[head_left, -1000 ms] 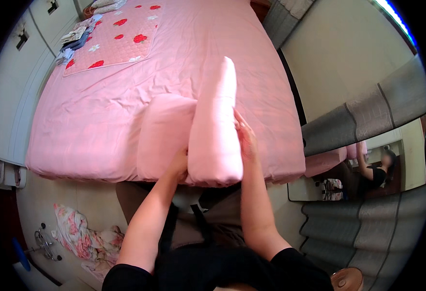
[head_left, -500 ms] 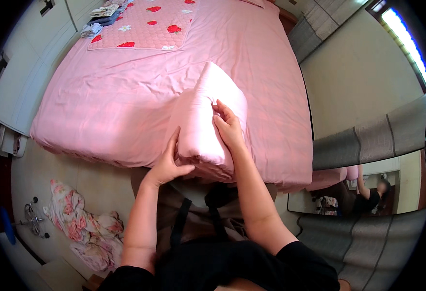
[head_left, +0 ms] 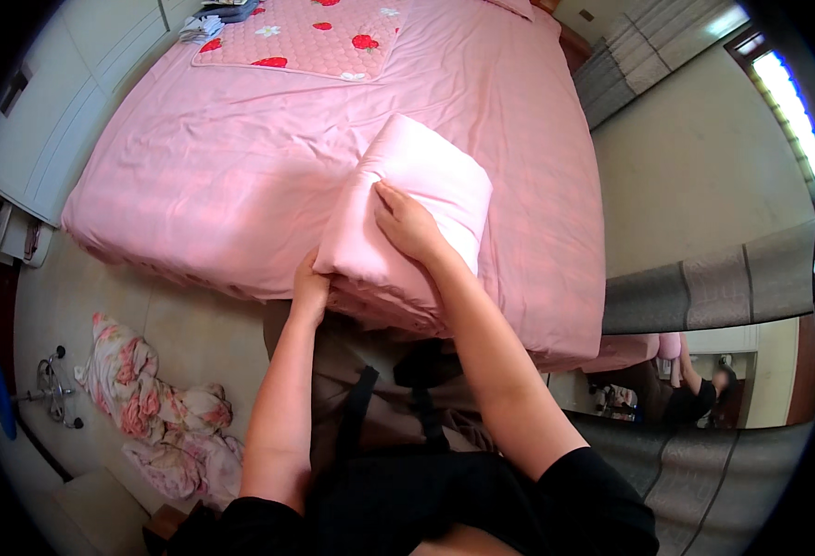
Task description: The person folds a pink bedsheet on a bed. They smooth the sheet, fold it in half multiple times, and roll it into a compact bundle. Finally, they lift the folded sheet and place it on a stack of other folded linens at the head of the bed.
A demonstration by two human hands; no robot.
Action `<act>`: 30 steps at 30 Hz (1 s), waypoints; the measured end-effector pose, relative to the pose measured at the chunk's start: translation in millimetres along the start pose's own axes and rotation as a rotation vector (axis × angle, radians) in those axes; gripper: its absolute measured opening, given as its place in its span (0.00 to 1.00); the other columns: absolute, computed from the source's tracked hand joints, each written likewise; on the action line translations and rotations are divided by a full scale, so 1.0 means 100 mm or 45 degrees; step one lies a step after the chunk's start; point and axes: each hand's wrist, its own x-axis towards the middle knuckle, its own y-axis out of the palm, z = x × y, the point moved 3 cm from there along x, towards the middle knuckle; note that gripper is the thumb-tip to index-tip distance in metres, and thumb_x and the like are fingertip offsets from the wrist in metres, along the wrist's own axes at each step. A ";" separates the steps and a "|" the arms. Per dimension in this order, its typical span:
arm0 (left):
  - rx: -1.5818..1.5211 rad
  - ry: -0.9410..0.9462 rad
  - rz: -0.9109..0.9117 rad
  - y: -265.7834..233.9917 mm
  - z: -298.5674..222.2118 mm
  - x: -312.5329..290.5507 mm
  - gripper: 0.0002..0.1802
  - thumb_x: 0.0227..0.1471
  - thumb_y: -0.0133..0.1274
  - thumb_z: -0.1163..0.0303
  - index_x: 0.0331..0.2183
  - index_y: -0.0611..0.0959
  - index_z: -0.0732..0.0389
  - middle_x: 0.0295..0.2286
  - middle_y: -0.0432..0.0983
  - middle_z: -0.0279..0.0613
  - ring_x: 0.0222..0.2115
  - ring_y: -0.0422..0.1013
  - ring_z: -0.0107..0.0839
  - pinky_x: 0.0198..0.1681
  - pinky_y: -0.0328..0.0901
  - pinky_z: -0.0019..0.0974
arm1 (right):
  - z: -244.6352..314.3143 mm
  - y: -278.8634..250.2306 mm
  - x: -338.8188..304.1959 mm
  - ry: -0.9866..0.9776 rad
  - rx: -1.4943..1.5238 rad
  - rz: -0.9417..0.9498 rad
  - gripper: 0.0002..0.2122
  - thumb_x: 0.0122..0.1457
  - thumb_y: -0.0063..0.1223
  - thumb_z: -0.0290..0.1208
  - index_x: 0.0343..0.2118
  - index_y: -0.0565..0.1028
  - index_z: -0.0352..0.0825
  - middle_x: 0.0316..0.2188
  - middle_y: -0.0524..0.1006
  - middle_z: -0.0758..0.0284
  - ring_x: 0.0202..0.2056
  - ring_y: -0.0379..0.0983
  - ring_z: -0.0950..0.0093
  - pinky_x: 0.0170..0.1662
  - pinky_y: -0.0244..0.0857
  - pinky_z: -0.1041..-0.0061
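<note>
A thick folded pink quilt (head_left: 417, 176) lies on the near edge of the pink-sheeted bed (head_left: 241, 157), in front of my body. At the quilt's near left corner, my left hand (head_left: 309, 289) grips the edge, with its fingertips partly hidden by the fabric. My right hand (head_left: 409, 225) rests on top of the quilt, palm down, its fingers stretched out toward the far left. The quilt's top looks smooth and rounded, while layered folds show along the side facing me.
A quilted pink pad with strawberries (head_left: 305, 42) lies on the far left of the bed beside folded clothes (head_left: 203, 28). Crumpled floral bedding (head_left: 157, 398) is on the floor at left, near a wheeled metal base (head_left: 55, 389). White cabinets (head_left: 55, 102) flank the bed; a mirror (head_left: 704, 380) stands right.
The folded quilt has tipped over from a raised, narrow stance and now shows a broader, flatter top. My left hand has closed on its near left corner; my right hand has flattened onto it.
</note>
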 end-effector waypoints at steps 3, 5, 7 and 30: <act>-0.163 -0.118 -0.031 -0.10 0.12 -0.01 0.16 0.56 0.40 0.79 0.45 0.78 0.59 0.31 0.78 0.40 0.28 0.75 0.33 0.21 0.67 0.32 | 0.03 0.20 0.01 -0.075 -0.282 0.032 0.26 0.60 0.41 0.36 0.60 0.66 0.28 0.61 0.65 0.53 0.63 0.60 0.61 0.65 0.50 0.60; -0.183 -0.147 -0.012 -0.23 0.25 0.04 0.16 0.55 0.42 0.80 0.45 0.77 0.60 0.32 0.78 0.41 0.28 0.75 0.34 0.23 0.69 0.34 | 0.07 0.28 0.00 -0.033 -0.359 0.090 0.28 0.61 0.38 0.38 0.63 0.61 0.32 0.65 0.59 0.56 0.66 0.54 0.64 0.67 0.45 0.55; -0.098 -0.202 0.030 -0.27 0.25 0.03 0.21 0.52 0.44 0.83 0.48 0.77 0.61 0.34 0.78 0.40 0.30 0.75 0.31 0.25 0.68 0.31 | 0.05 0.36 -0.01 -0.019 -0.439 0.027 0.27 0.63 0.38 0.39 0.64 0.59 0.32 0.66 0.57 0.56 0.67 0.53 0.63 0.67 0.44 0.55; 1.981 0.776 -0.135 0.82 -0.37 0.15 0.38 0.48 0.56 0.48 0.58 0.71 0.52 0.63 0.56 0.50 0.61 0.54 0.59 0.59 0.51 0.66 | -0.93 -0.01 0.38 0.158 -0.635 0.086 0.33 0.62 0.38 0.61 0.67 0.58 0.50 0.70 0.51 0.67 0.70 0.42 0.64 0.67 0.33 0.42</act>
